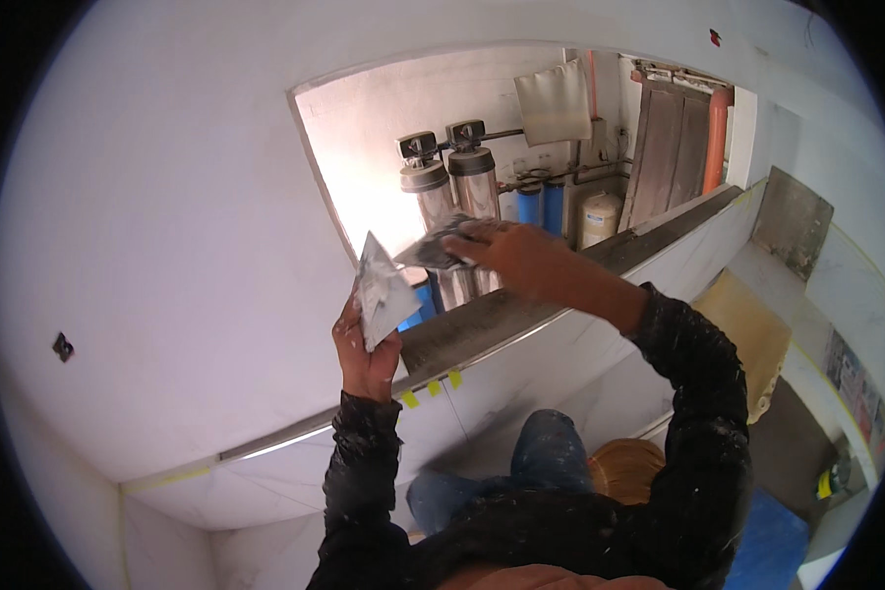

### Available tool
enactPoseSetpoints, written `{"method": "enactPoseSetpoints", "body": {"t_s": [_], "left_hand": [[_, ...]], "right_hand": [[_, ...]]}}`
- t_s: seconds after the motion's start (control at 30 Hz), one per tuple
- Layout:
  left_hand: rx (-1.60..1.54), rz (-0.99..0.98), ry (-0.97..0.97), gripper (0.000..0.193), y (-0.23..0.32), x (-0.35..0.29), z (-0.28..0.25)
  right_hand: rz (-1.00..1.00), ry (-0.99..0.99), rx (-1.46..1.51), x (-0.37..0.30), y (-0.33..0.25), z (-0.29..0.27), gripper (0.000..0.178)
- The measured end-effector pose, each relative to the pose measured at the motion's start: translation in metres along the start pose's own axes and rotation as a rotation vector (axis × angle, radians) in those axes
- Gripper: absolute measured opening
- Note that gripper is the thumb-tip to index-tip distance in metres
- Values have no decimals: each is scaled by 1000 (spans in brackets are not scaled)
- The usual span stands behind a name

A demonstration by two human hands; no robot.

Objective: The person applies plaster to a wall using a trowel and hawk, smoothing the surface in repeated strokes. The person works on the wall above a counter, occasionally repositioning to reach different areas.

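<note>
Left hand (366,362) is holding a pale pointed plate (385,298) near its lower end, tip pointing up; grip is wrapping around it from behind. Right hand (497,246) is gripping a smeared flat tool (435,249), fingers over its top. Exact tool type: can't tell, blurring and smears are hiding it. Both pieces are sitting in mid-air in front of the wall opening, tool just right of plate; can't confirm whether edges are touching.

Risks, my read:
- Wet-looking smears are covering both pieces, so slipping is possible if either grip is loosening.
- Clumps could be dropping onto the dark sill (462,329) below, or onto the yellow tape bits (434,388), if the plate is tilting too far.
- Tool edge is pointing toward the left hand's side; overshooting a stroke could be nicking fingers.
- Metal tanks (476,182) are standing behind the opening; a flicking wrist could be splattering them.
</note>
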State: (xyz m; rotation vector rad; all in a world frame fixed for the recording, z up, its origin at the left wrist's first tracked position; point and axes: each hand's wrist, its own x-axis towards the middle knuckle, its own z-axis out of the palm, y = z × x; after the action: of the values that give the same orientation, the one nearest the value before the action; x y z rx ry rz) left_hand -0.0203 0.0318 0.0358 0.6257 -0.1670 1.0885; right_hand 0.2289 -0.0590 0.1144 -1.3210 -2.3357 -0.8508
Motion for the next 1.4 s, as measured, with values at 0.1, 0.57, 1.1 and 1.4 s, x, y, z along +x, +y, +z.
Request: {"method": "enactPoseSetpoints", "body": {"t_s": [0.1, 0.57, 1.1, 1.4], "left_hand": [[33, 69, -18, 36, 13, -12, 3], [74, 68, 43, 30, 45, -36, 2], [312, 138, 110, 41, -42, -19, -8], [192, 220, 196, 46, -54, -3, 6]], "right_hand": [[285, -127, 295, -12, 70, 40, 52], [777, 1388, 906, 232, 106, 65, 36], [706, 966, 1220, -41, -53, 70, 29], [496, 38, 1026, -79, -46, 31, 35]]}}
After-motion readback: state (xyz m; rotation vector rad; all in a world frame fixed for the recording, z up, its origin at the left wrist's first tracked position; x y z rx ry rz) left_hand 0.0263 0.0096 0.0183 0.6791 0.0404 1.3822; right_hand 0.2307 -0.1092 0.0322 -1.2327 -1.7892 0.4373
